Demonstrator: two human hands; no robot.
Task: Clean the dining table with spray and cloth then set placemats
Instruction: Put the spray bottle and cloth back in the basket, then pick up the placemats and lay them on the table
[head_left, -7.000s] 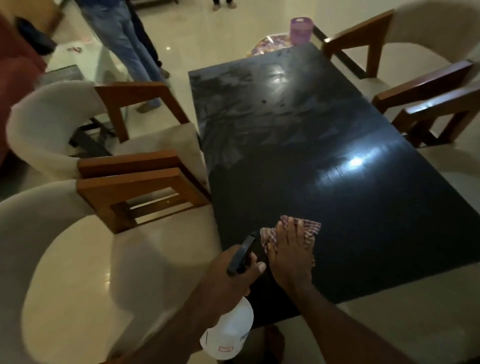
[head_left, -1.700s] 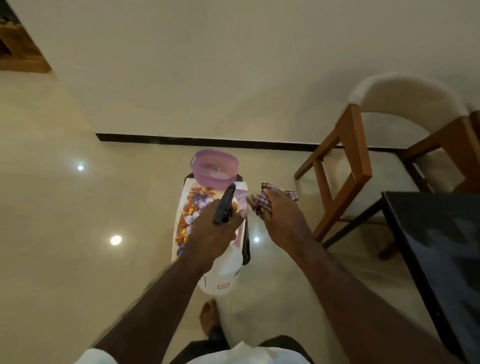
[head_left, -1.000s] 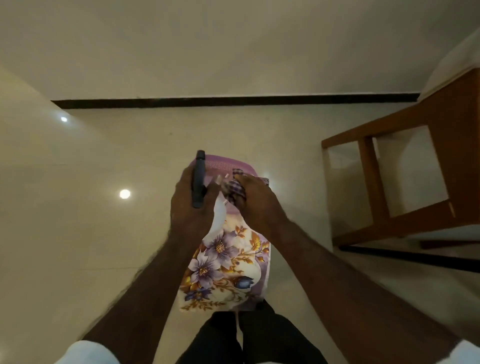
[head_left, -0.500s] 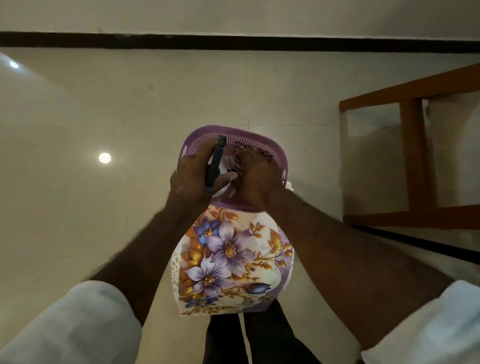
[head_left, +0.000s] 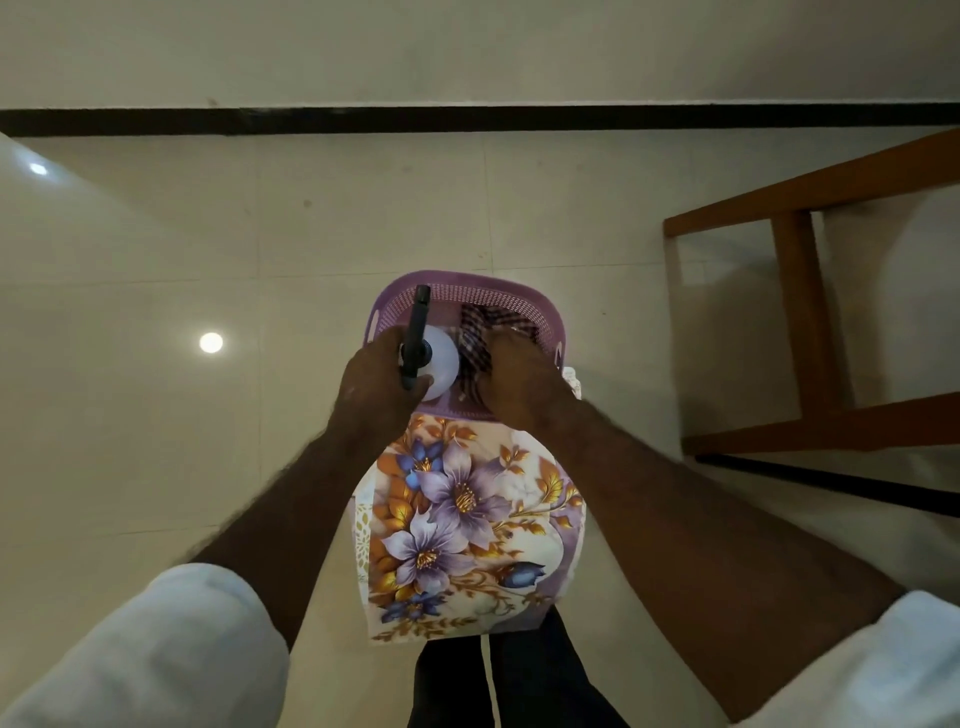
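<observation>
The pale tiled floor (head_left: 156, 441) fills most of my view, with a black skirting strip (head_left: 467, 120) running along the foot of the wall at the top. On the right stands the wooden frame of a chair (head_left: 800, 312), well apart from the hands. Both white sleeves (head_left: 171, 649) come in from the lower corners, and dark trousers (head_left: 545, 675) show at the bottom edge.

In the middle lies a floral placemat (head_left: 467, 519), printed with purple flowers and orange leaves. What it lies on I cannot see. A purple mesh basket (head_left: 540, 317) sits on its far end.

The left hand (head_left: 376, 384) is at the basket's left side, its fingers curled round the neck of the spray bottle (head_left: 441, 364). The bottle stands upright inside the basket, white body down and black trigger head pointing away from me.

The right hand (head_left: 519, 379) reaches down into the basket just beside the bottle, with its back turned to me. It touches the checked cloth (head_left: 475, 338), which lies bunched inside the basket to the right of the bottle. The fingers are hidden, so I cannot tell whether they pinch the cloth or only rest on it.
</observation>
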